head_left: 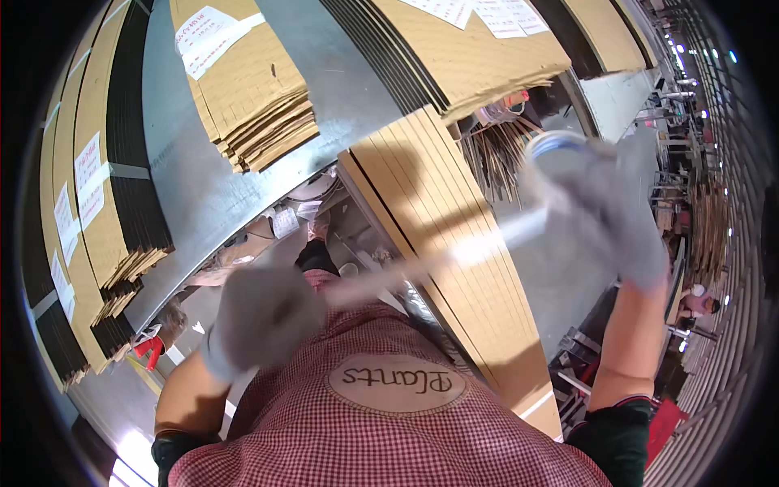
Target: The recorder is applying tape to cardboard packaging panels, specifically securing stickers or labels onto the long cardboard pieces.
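Note:
My right hand (613, 215), in a grey glove and smeared by motion, is closed on what looks like a tape roll (548, 148), a pale ring with a bluish edge. From it a pale, shiny strip of tape (479, 249) runs down to the left. My left hand (268, 316), also gloved in grey, is closed at the strip's other end, in front of my checked apron. The strip passes above a long bundle of tan grooved boards (454, 203), which lies between my hands and slants toward my right side. Blur hides the fingertips.
A grey metal table (203, 207) stretches ahead, bearing stacks of tan boards (268, 130) with dark edges and paper labels. Another stack (138, 219) stands at far left. Thin wooden strips (497, 158) stand beneath the table at right. A person (699, 302) is far off at right.

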`<action>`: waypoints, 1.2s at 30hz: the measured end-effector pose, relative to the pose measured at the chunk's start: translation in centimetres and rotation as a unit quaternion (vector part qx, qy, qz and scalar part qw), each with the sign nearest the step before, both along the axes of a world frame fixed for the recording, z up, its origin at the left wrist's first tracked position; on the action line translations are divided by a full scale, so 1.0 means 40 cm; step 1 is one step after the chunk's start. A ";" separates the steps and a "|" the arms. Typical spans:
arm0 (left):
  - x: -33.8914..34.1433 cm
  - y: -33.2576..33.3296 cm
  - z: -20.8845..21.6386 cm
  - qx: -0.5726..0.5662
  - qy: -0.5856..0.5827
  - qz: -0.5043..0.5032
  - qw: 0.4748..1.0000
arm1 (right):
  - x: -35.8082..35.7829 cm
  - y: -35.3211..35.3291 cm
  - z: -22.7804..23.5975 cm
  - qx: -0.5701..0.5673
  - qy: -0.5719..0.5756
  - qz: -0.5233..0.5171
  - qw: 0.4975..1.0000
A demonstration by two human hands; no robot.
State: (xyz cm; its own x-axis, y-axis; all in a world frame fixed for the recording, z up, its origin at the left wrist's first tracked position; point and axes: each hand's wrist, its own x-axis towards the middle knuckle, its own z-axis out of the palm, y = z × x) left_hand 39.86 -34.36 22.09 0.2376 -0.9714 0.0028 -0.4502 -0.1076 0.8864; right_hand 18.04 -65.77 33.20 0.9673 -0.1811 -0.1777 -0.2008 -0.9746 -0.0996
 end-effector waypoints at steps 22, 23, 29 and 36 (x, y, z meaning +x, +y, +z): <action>-0.042 -0.133 -0.490 0.082 0.274 -0.072 0.956 | 0.124 0.300 -0.269 -0.003 -0.139 -0.115 0.984; -0.003 -0.080 -0.431 0.077 0.280 -0.081 0.953 | 0.127 0.292 -0.269 -0.005 -0.144 -0.120 0.982; 0.021 -0.246 0.026 -0.015 -0.096 -0.288 0.953 | 0.099 0.272 -0.302 0.145 -0.290 -0.101 0.941; -0.047 -0.447 -0.073 -0.301 -0.168 -0.232 0.910 | -0.074 0.053 -0.191 0.395 -0.255 -0.321 0.822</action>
